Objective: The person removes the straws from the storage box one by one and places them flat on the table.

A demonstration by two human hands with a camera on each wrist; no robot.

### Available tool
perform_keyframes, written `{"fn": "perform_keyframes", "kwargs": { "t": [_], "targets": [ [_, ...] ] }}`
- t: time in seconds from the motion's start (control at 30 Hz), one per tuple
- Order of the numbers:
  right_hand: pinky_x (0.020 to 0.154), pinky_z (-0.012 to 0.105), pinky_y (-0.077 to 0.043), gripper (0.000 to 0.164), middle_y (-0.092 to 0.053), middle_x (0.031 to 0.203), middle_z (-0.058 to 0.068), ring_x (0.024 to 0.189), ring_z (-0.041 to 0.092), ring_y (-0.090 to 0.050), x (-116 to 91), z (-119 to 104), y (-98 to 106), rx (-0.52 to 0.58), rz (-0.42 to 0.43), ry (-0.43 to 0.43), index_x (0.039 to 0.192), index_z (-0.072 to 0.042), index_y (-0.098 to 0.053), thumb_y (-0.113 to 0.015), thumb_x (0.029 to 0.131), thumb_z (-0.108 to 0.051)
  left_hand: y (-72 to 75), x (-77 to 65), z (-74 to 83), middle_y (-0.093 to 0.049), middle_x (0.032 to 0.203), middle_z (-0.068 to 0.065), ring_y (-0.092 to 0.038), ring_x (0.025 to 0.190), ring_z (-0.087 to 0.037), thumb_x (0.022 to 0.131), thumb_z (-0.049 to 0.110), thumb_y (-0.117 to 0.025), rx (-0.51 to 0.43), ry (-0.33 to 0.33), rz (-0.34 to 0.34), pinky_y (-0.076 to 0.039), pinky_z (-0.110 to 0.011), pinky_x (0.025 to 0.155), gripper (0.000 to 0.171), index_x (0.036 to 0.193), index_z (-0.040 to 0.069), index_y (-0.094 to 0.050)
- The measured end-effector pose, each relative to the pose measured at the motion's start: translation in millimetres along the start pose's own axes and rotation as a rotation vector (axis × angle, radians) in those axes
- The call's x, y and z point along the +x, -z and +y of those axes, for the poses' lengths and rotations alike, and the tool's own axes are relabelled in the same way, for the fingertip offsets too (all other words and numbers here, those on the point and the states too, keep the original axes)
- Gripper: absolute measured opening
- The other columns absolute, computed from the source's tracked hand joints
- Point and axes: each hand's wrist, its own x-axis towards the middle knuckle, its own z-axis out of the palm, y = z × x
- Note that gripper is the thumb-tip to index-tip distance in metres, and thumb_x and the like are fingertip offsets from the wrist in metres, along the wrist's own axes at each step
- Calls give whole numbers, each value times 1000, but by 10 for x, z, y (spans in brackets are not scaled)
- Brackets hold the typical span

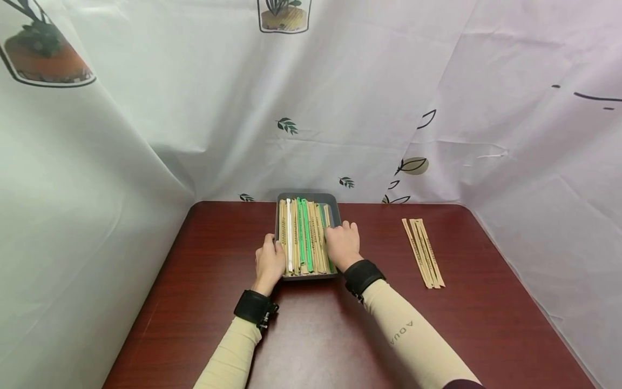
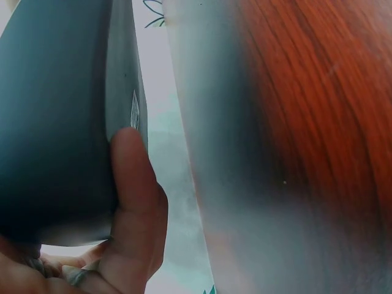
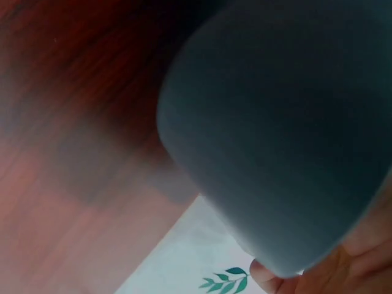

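A dark grey rectangular tray [image 1: 311,277] is held up off the table, full of slim wrapped sticks [image 1: 318,246] that look like straws: mostly tan printed paper, several green, one white. My left hand [image 1: 270,263] grips its left side. In the left wrist view, a finger [image 2: 131,177] lies along the tray's outer side [image 2: 55,122]. On the opposite side my right hand [image 1: 343,245] grips the tray's right edge. The right wrist view shows the tray's dark outer surface [image 3: 275,122], blurred, with fingers [image 3: 266,275] at its far corner.
On the right of the reddish-brown wooden table [image 1: 204,302] lie several tan wrapped sticks [image 1: 424,254], side by side. A white printed curtain [image 1: 311,156] hangs close behind the table and along both sides.
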Motion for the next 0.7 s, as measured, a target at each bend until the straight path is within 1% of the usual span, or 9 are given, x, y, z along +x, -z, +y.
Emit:
{"fn": "perform_keyframes", "kwargs": {
  "t": [0.2, 0.33, 0.5, 0.7],
  "targets": [
    [77, 42, -17, 43, -46, 58, 3, 73, 25, -31, -25, -24, -31, 1, 7, 7, 61, -18, -47, -64, 100, -6, -8, -9, -8, -59, 74, -12, -54, 62, -26, 110, 19, -44, 3, 4, 3, -41, -40, 63, 36, 140, 3, -53],
    [77, 42, -16, 47, -44, 57, 3, 73, 25, -29, -27, -29, -40, 10, 20, 11, 59, -18, -44, -65, 99, -5, -10, -10, -18, -58, 73, -11, -53, 60, -26, 110, 20, -43, 4, 6, 3, -41, -39, 62, 35, 140, 4, -54],
    [77, 42, -16, 47, -45, 57, 4, 72, 26, -30, -24, -31, -42, 23, 20, 8, 58, -18, -45, -64, 99, -4, -14, 7, -39, -58, 72, -11, -53, 61, -25, 110, 19, -43, 9, -1, 4, -42, -40, 62, 35, 139, 3, -54],
    [76, 41, -17, 43, -47, 59, 4, 72, 26, -33, -21, -39, -34, 28, 12, 0, 60, -17, -51, -64, 99, -6, -10, 18, -54, -59, 73, -11, -57, 65, -27, 109, 19, -44, 13, -4, 9, -44, -44, 65, 35, 138, 3, -55]
  ]
}}
